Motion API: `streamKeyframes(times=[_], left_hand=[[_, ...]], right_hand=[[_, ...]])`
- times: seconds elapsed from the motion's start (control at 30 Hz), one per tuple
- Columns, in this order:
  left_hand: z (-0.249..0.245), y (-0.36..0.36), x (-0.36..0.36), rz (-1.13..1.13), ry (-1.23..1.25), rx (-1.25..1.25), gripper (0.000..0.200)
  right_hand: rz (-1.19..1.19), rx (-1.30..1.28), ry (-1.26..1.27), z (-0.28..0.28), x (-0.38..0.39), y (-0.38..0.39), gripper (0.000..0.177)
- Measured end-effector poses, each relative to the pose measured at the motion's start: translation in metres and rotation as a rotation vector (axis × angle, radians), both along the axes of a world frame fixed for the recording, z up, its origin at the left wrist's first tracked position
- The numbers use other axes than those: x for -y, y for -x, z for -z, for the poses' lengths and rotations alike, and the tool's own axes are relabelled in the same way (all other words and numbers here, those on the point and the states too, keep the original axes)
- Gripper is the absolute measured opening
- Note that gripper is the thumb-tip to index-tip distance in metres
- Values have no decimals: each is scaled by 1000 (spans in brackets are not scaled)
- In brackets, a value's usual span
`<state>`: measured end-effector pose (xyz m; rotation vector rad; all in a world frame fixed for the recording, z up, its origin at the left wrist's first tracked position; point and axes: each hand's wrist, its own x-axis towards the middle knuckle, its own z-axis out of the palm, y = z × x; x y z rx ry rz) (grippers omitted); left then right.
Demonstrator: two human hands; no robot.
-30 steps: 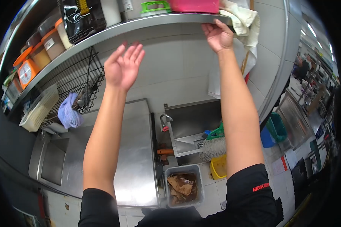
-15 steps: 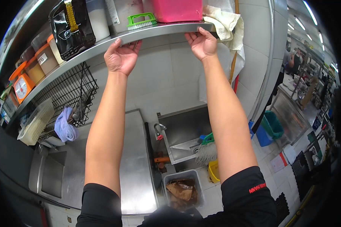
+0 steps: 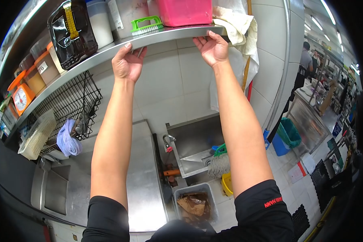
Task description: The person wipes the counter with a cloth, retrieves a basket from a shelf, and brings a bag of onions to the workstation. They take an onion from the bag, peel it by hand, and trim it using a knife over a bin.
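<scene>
Both arms are raised to a long metal shelf (image 3: 157, 37). My left hand (image 3: 127, 64) grips its front edge, thumb on the lip and fingers curled underneath. Further right, my right hand (image 3: 213, 49) grips the same edge in a similar way, close to the shelf's right end. A green scrub brush (image 3: 146, 26) with white bristles lies on the shelf between the hands. Just above my right hand stands a pink tub (image 3: 185, 12), and a cream cloth (image 3: 234, 24) hangs over the right end. The fingertips under the shelf are partly hidden.
A glossy black container (image 3: 74, 36), lidded tubs and an orange scale (image 3: 22, 97) line the shelf's left part. Below are a wire rack (image 3: 82, 97), a steel counter (image 3: 143, 193), a sink (image 3: 193, 133), a mop head (image 3: 220, 166) and a bin (image 3: 215, 201). People stand far right.
The view has shifted slightly, with the shelf's left part and its items appearing a little lower and further left. Both hands keep their hold on the shelf edge.
</scene>
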<state>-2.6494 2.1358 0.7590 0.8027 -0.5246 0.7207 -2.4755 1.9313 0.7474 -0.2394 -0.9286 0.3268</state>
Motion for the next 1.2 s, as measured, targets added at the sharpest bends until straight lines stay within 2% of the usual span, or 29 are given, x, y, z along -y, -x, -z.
streamKeyframes(times=[0.5, 0.57, 0.7, 0.77, 1.2], left_hand=[[2, -2, -4, -142, -25, 27, 17], [2, -2, -4, -154, -32, 33, 16], [2, -1, -6, -210, -58, 50, 15], [1, 0, -5, -211, -64, 56, 14], [3, 0, -12, -321, -145, -2, 16]], right_hand=[[11, -19, 23, 1, -1, -2, 9], [49, -23, 41, 2, -1, -3, 24], [55, -18, 48, 2, 0, -2, 27], [35, -31, 66, 3, 0, -2, 10], [7, -4, 16, 6, -4, -6, 11]])
